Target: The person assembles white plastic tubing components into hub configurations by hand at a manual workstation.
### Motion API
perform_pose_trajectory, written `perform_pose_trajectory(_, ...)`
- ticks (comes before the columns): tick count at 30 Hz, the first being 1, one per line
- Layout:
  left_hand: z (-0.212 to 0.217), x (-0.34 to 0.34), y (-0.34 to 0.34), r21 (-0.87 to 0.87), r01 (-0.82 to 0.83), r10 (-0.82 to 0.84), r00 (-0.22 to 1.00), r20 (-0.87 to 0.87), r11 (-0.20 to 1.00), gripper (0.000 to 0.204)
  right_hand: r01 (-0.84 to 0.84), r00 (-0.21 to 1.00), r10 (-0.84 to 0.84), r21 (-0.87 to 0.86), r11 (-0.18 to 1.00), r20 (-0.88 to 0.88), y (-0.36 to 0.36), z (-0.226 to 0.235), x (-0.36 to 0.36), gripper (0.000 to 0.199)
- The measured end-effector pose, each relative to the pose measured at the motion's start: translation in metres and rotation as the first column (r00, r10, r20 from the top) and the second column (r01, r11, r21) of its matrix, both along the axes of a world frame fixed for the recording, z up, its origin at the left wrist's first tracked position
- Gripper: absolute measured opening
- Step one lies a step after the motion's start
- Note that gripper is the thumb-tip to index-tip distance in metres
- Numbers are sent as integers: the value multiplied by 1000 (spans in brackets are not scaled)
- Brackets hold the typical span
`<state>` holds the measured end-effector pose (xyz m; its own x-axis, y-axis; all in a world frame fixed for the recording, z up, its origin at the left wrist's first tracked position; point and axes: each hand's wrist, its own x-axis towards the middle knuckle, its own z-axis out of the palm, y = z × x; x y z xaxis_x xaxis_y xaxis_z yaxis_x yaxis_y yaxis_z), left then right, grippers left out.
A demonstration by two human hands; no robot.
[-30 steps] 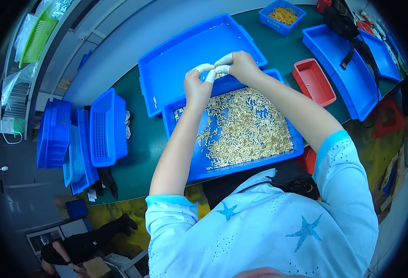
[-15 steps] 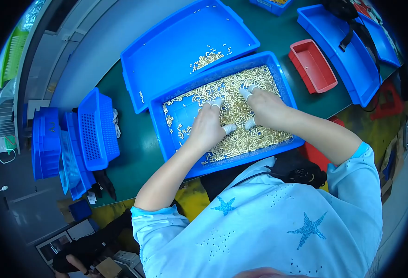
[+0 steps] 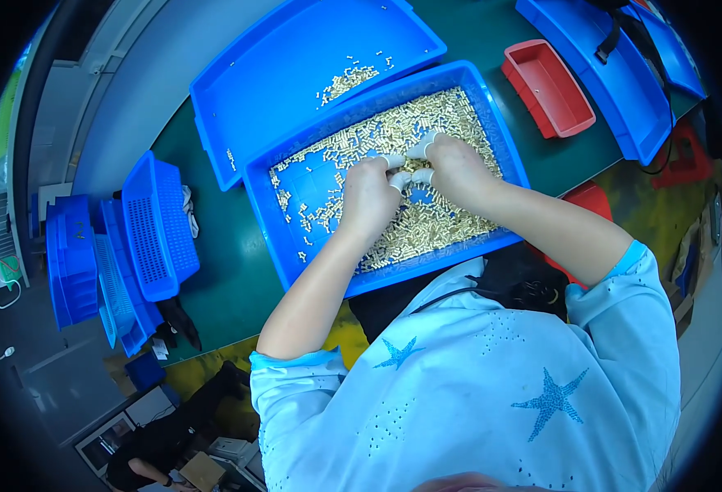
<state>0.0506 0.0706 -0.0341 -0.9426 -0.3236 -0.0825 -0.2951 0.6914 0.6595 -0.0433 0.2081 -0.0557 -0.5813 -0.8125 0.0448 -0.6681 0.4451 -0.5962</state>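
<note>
A deep blue tray [image 3: 504, 141] in front of me holds a layer of small brass-coloured cylindrical metal pieces [image 3: 439, 230]. My left hand [image 3: 369, 197] and my right hand [image 3: 462, 174] face each other over its middle, white covers on several fingertips. Both are closed, thumb and fingers drawn together around a small clump of the pieces where the fingertips nearly meet. How many pieces each hand grips is hidden. Blue tray bottom shows through the layer near the hands and at the left.
Behind stands a wider blue tray [image 3: 254, 90] with a small pile of pieces [image 3: 349, 80]. A red bin [image 3: 554, 94] and a long blue tray [image 3: 615, 90] are to the right. Blue perforated baskets [image 3: 160, 225] stand left on the green table [image 3: 234, 271]. A person in black [image 3: 160, 439] is at lower left.
My hands have come closer together, their fingertips drawing in and closing on pieces. A patch of tray bottom now shows beside the right hand. The view has shifted slightly.
</note>
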Motion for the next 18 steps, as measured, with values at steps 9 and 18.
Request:
perform_pose_trajectory(9,1,-2,-2,172,-107,93,992,85,979,19,76,994,-75,-3,997,82,-5,4,5,25)
perform_pose_trajectory(18,-4,-6,-5,531,-280,222,960,171,800,18,160,929,-140,-28,987,343,-10,5,2,19)
